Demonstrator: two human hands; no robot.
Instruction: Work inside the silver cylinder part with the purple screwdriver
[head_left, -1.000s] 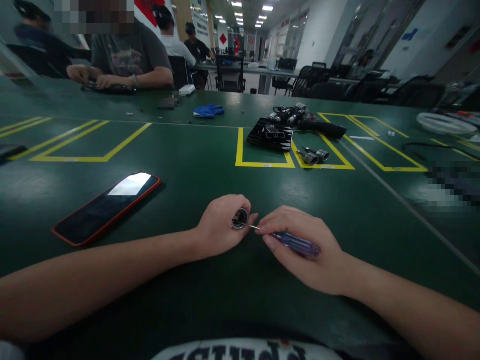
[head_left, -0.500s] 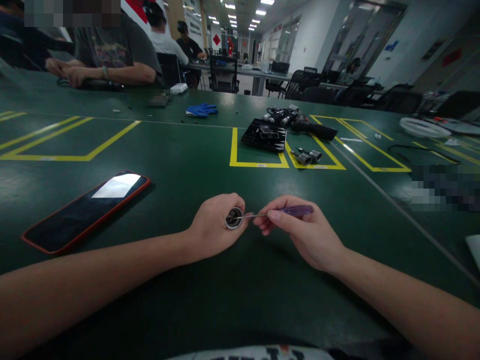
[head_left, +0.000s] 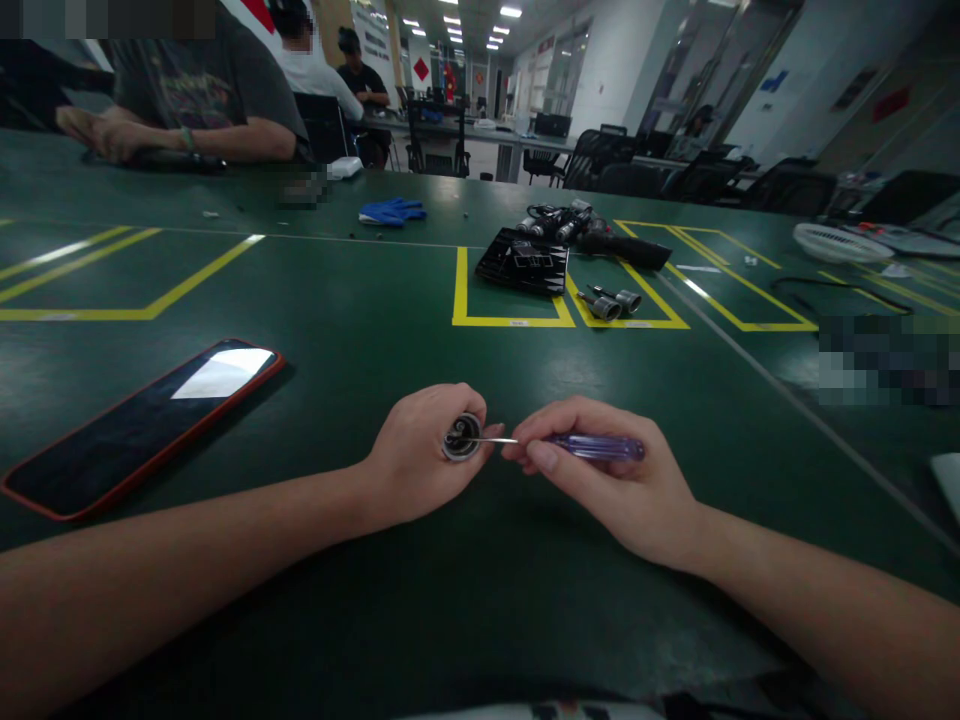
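Observation:
My left hand (head_left: 420,450) is closed around a small round metal fitting (head_left: 462,437), its open end facing right and up. Dark parts show inside the ring, too small to make out. A screwdriver (head_left: 596,447) with a see-through purple handle lies in my right hand (head_left: 615,480), pinched between thumb and fingers. Its thin shaft points left, and the tip reaches into the mouth of the fitting. The rest of the fitting is hidden inside my left fist.
A phone in a red case (head_left: 142,425) lies on the left of the green table (head_left: 352,620). Farther back are a black packet (head_left: 525,262), two metal fittings (head_left: 611,303), a pile of dark cables (head_left: 559,222) and a blue glove (head_left: 392,211). A person (head_left: 202,90) sits across the table.
The screwdriver handle has turned level and shifted slightly right with my right hand. My left hand still holds the fitting. The whole view has moved a little.

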